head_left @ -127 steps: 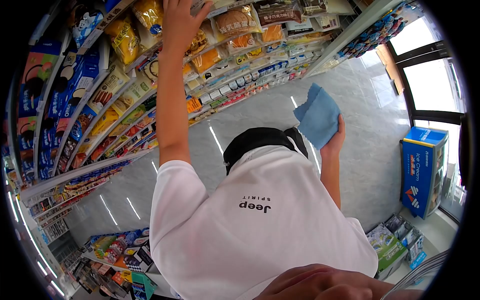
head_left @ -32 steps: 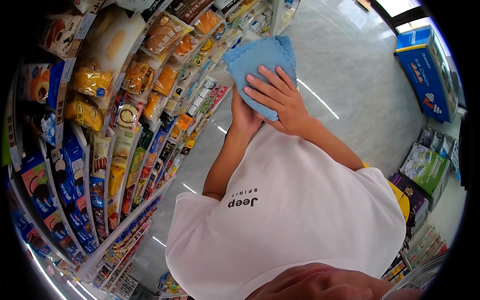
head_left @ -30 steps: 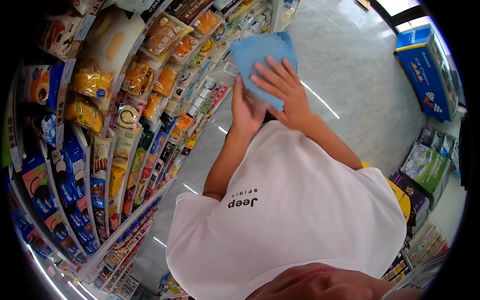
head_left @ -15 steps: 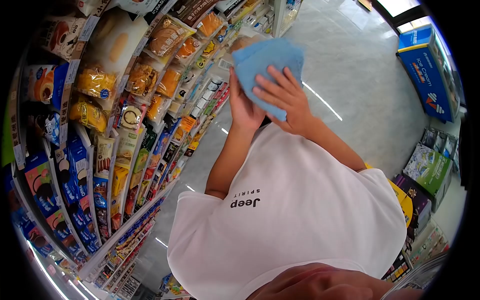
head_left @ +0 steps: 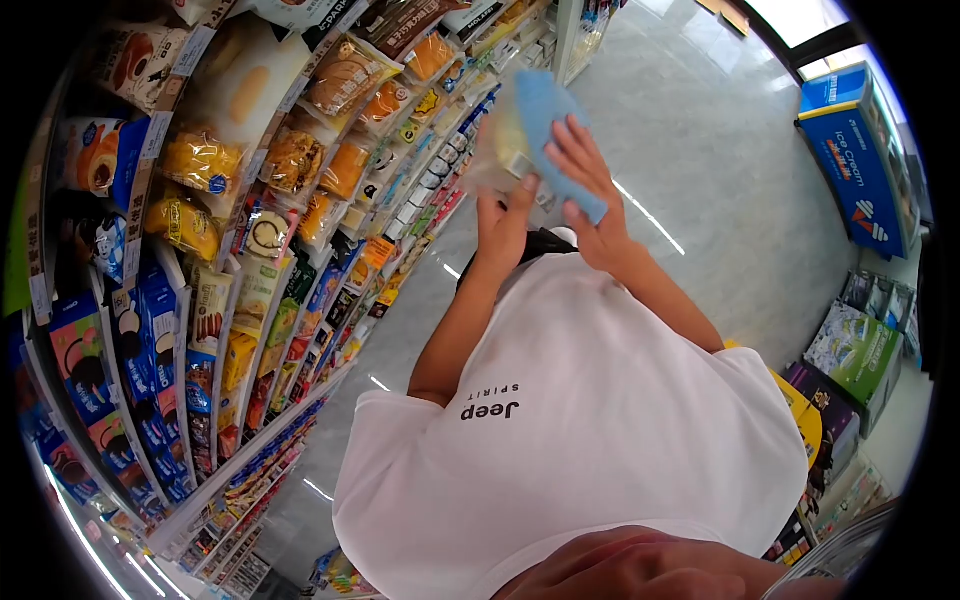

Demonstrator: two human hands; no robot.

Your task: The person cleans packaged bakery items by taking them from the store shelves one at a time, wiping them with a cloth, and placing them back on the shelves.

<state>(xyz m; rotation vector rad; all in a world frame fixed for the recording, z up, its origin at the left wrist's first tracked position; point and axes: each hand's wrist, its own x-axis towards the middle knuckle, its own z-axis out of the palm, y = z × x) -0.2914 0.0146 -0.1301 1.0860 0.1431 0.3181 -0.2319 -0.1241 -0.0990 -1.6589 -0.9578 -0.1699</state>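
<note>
In the head view my left hand [head_left: 503,225] is closed around the lower edge of a clear plastic food package [head_left: 512,140], its thumb on the front by a small label. The package has something pale yellow inside and is partly blurred. My right hand [head_left: 592,190] holds a light blue cloth [head_left: 550,120], fingers spread over its back. The cloth lies against the right side of the package and hides that part. Both hands are held up in front of the chest of my white T-shirt [head_left: 590,400].
On the left run shelves with bagged bread [head_left: 345,80], blue biscuit boxes [head_left: 155,340] and other packaged snacks. A grey floor [head_left: 690,120] extends ahead. At the right stand a blue ice cream freezer [head_left: 855,160] and a green box [head_left: 860,350].
The blue cloth has shifted from across the package to its right side, uncovering the clear, yellowish front. My left thumb now shows on the package front.
</note>
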